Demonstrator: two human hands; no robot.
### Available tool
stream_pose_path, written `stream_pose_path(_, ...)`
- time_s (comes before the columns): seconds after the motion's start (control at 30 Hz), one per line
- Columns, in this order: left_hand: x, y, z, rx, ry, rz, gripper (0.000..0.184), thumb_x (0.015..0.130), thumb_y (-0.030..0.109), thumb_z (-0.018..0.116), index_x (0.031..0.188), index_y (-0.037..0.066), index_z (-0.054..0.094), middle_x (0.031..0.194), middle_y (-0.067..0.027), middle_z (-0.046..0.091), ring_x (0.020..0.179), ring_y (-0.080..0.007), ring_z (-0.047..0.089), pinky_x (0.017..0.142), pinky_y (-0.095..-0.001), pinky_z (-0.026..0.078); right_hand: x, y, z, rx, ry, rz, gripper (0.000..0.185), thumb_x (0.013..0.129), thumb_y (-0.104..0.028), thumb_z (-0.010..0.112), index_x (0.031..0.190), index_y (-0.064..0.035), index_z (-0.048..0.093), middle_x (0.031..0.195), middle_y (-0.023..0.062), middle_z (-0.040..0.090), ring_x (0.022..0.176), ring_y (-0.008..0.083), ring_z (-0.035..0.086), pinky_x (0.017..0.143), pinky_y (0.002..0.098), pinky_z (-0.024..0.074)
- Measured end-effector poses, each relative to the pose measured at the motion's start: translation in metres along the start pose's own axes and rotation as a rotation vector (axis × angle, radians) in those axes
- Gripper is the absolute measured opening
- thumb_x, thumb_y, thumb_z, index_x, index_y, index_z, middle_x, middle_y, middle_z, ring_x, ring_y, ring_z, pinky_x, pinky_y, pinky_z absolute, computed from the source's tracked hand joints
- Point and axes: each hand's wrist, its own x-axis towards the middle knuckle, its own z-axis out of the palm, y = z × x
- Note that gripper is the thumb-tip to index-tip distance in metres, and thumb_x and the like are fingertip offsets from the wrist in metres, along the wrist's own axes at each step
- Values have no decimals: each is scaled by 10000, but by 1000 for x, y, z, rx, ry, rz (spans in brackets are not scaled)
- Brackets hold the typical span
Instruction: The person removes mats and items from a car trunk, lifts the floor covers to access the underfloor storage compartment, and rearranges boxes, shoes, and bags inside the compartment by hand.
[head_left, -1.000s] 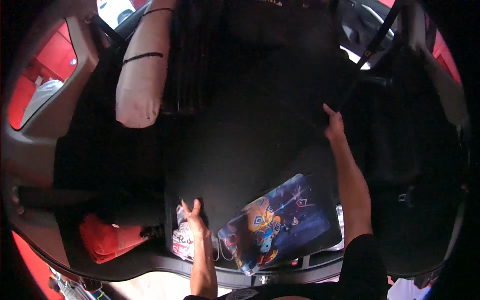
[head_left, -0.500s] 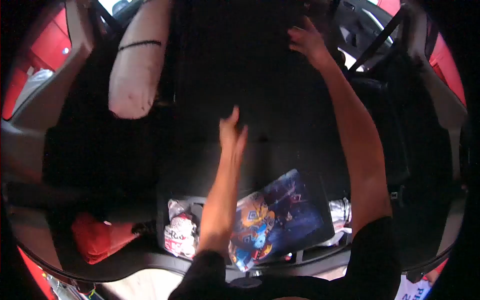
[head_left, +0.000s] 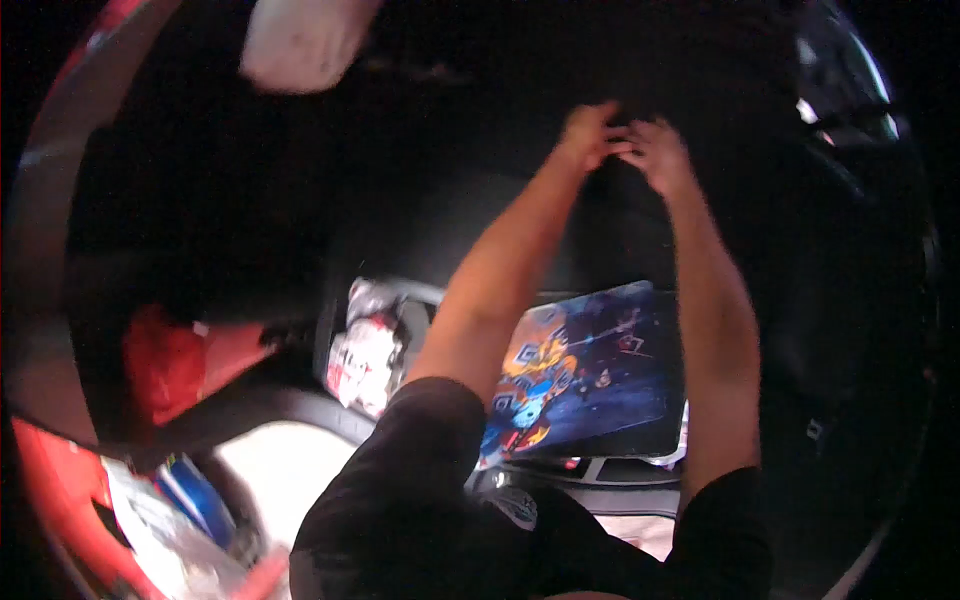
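My left hand (head_left: 592, 138) is stretched forward over the dark cargo floor (head_left: 450, 190) of a car boot. Its fingers are apart and slightly blurred. Close on its right is my right hand (head_left: 658, 155), fingers also spread and pointing left. The fingertips of both hands nearly meet; whether they touch is unclear in the dark. Neither hand shows an object in it. Below my forearms lies a flat panel with a colourful printed picture (head_left: 590, 370), set at a tilt over an open compartment near the boot's edge.
White and red crumpled packaging (head_left: 365, 360) sits in the compartment, left of the printed panel. A red cloth-like item (head_left: 165, 365) lies further left. A long pale roll (head_left: 305, 45) reaches in at the top. A blue item (head_left: 195, 500) is outside, lower left.
My left hand has moved forward and right, and my right hand has come down towards it. The view has shifted, so the pale roll sits higher and the printed panel further up.
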Motion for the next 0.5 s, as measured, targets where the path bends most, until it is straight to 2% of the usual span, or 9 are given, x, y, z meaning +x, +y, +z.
stream_pose_path(0.07, -49, -5, 15, 71, 261, 136, 670, 985, 133, 602, 1559, 4, 282, 1450, -244, 475, 1176, -454, 589, 850, -593, 602, 4, 3, -10, -477, 3, -32, 529, 939, -187, 676, 1423, -31, 532, 1323, 157, 640, 1175, 308, 644, 1000, 471, 538)
stream_pose_path(0.13, -100, -26, 3, 157, 237, 146, 634, 979, 131, 613, 1529, -5, 328, 1284, -241, 603, 1006, -365, 675, 760, -490, 634, 20, 8, -19, -751, -21, 13, 474, 978, -182, 624, 1406, 0, 530, 1323, 186, 633, 1167, 306, 655, 986, 440, 552)
stream_pose_path(0.2, -189, -44, -2, 174, 183, 135, 518, 982, 126, 621, 1449, -17, 446, 1050, -164, 693, 812, -231, 695, 693, -355, 602, 32, 10, -12, -944, -20, 108, 427, 1017, -176, 572, 1389, 30, 529, 1324, 214, 626, 1160, 304, 665, 973, 409, 566)
stream_pose_path(0.27, -273, -69, -25, 308, 145, 129, 346, 1014, 133, 592, 1325, -18, 573, 902, -90, 697, 735, -145, 659, 647, -282, 541, 11, 23, -1, -1207, 121, -55, 487, 1022, -227, 580, 1420, 42, 501, 1313, 232, 631, 1152, 350, 659, 1031, 441, 521)
stream_pose_path(0.3, -321, -74, -28, 351, 237, 86, 224, 1050, 136, 555, 1191, -8, 652, 858, -58, 683, 741, -114, 642, 618, -265, 498, -6, 29, -2, -1235, 146, -176, 530, 1016, -262, 595, 1432, 48, 490, 1302, 239, 637, 1151, 372, 652, 1049, 453, 503)
stream_pose_path(0.33, -364, -82, -49, 393, 236, 10, 227, 1066, 149, 540, 1180, -7, 660, 897, -78, 703, 772, -133, 671, 652, -268, 531, -10, 34, -3, -1260, 175, -301, 573, 1009, -296, 609, 1445, 53, 480, 1291, 245, 643, 1150, 394, 646, 1067, 464, 484)
stream_pose_path(0.37, -407, -94, -62, 356, 409, 4, 226, 1061, 148, 554, 1185, -11, 655, 930, -89, 715, 803, -146, 688, 705, -273, 558, 2, 40, -19, -1285, 92, -238, 630, 994, -331, 627, 1458, 62, 461, 1318, 249, 629, 1169, 407, 632, 1065, 472, 482)
stream_pose_path(0.4, -445, -102, -82, 495, 545, 42, 210, 1055, 135, 547, 1143, 2, 684, 862, -63, 701, 702, -115, 620, 612, -276, 502, 20, 49, -42, -1310, -5, -163, 687, 979, -365, 644, 1471, 71, 443, 1345, 253, 614, 1187, 420, 619, 1063, 479, 480)
stream_pose_path(0.5, -528, -56, -127, 547, 845, 39, 249, 1035, 93, 565, 1254, -16, 608, 1000, -96, 699, 828, -147, 657, 708, -299, 540, 17, 42, -31, -1205, 59, -79, 731, 963, -383, 665, 1498, 55, 426, 1339, 265, 615, 1178, 429, 619, 1058, 492, 482)
